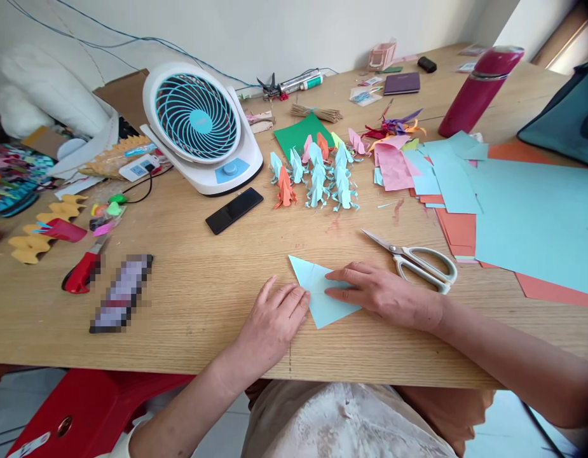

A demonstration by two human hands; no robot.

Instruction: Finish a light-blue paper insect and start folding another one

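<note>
A light blue sheet of folded paper (317,294) lies on the wooden table with its pointed corners up, right and down. My left hand (277,318) rests at the paper's left edge, its fingers stretched out and the fingertips touching that edge. My right hand (386,294) lies across the paper's right part, fingers spread and pressing flat on it, hiding that corner. Just beyond my right hand are scissors (412,259) with pale handles, blades partly apart. Farther back, several folded paper figures (317,181) stand in rows, mostly light blue, with orange and pink ones.
A white fan (198,127) stands at the back left, with a black phone (234,210) before it. A red-handled cutter (84,270) and a pixelated object (122,292) lie left. Coloured paper sheets (536,222) and a magenta flask (482,92) are on the right.
</note>
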